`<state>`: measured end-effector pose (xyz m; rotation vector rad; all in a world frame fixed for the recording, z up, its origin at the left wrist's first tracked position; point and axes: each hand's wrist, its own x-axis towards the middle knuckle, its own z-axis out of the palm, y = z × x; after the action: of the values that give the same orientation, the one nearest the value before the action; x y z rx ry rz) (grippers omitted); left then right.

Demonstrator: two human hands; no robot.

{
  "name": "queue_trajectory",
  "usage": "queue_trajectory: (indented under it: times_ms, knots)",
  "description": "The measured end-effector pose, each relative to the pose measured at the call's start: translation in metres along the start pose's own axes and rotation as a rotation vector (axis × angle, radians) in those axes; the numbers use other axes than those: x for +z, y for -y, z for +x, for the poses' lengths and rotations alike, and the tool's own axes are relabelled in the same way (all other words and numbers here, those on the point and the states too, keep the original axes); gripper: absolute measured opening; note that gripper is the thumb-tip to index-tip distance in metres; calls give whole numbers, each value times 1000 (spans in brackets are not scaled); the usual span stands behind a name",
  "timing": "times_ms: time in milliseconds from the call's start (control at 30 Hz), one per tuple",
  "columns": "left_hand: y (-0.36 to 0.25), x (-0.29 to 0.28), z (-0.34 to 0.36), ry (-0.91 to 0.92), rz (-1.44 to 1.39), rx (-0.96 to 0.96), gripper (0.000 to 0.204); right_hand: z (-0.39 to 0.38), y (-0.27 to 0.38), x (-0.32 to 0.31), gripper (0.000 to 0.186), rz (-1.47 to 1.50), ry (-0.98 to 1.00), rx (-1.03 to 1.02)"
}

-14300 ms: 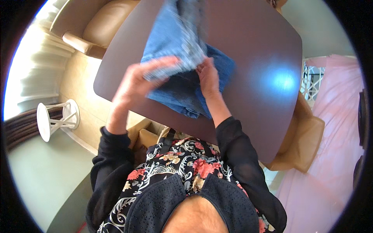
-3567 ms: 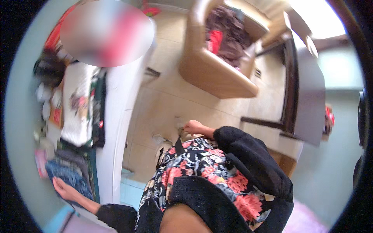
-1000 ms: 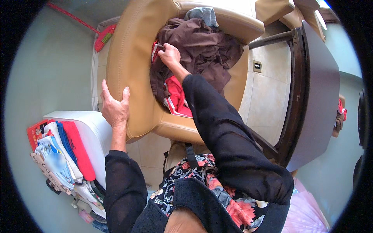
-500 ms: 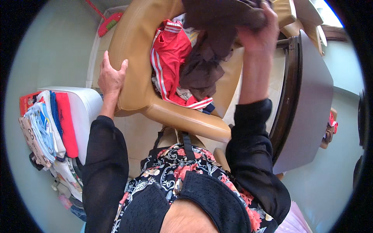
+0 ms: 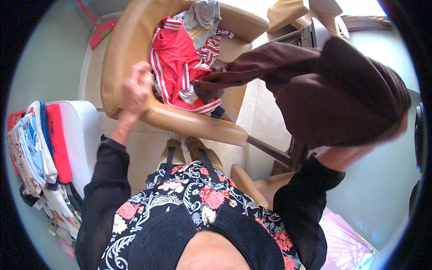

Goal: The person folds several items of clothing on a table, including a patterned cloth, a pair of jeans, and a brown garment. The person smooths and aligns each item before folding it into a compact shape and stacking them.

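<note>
Out to the right, a dark brown garment [image 5: 310,94] hangs stretched from my right hand [image 5: 360,150]. The hand is closed on its far end, with the fingers partly hidden by the cloth. The garment's other end trails back onto the tan padded chair [image 5: 193,120]. In the chair's seat lie a red garment with white stripes [image 5: 173,54], a grey garment with yellow stripes [image 5: 203,24] and a red-and-white striped cloth [image 5: 210,49]. My left hand [image 5: 137,87] is by the chair's left side, close to the red garment, its fingers smeared by motion.
At the left, a stack of folded clothes [image 5: 38,139] sits against a white box-like piece [image 5: 83,130]. A red broom [image 5: 102,33] leans by the far left wall. The dark frame of a table [image 5: 274,153] is on the right, largely behind the brown cloth. More tan chairs [image 5: 288,13] stand beyond.
My right hand has swung from above the chair to the right, pulling the brown garment mostly off the pile. The grey and striped clothes now show. My left hand has shifted toward the pile.
</note>
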<state>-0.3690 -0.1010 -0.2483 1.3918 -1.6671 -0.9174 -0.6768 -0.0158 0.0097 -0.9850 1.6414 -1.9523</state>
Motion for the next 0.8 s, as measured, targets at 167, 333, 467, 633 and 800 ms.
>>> queue_trajectory:
  times_ms: [167, 333, 467, 633, 800]
  knots:
    - [-35, 128, -107, 1083, -954, -922, 58, -47, 34, -55, 96, -324, -211, -107]
    - [-79, 232, -152, 1265, -1742, -1293, 94, -54, 38, -135, 87, -339, -240, -87]
    - [-121, 300, -138, 871, -1823, -1249, 98, -41, 38, -221, 79, -323, -281, -73]
    - [-127, 412, -171, 536, -1665, -1266, 62, -12, 28, -347, 70, -277, -334, -17]
    - [-128, 483, -124, 526, -1519, -1148, 44, 22, 22, -461, 60, -277, -415, 6]
